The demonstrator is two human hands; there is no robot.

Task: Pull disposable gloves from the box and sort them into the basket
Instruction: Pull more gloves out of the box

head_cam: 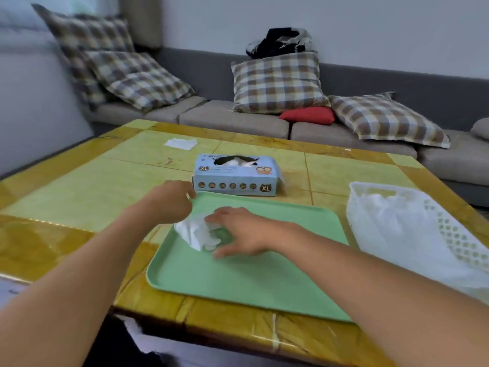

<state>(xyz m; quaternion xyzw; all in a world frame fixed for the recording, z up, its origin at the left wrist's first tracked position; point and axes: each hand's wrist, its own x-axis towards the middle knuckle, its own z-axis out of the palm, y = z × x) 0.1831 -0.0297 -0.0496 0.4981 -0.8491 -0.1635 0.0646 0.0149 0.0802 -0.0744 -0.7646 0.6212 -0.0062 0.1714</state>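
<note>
A crumpled clear-white disposable glove (197,233) lies on the left part of the green tray (264,282). My left hand (170,201) is at the tray's far left corner, fingers curled at the glove's upper edge. My right hand (238,231) rests over the glove's right side, fingertips curled onto it. The blue glove box (235,178), marked XL, stands just behind the tray with glove material showing in its top slot. A white perforated basket (449,234) at the right holds several gloves.
A loose white sheet (181,143) lies on the far left of the yellow table (79,186). Behind the table runs a grey sofa with checked cushions (277,83) and a red one (308,115).
</note>
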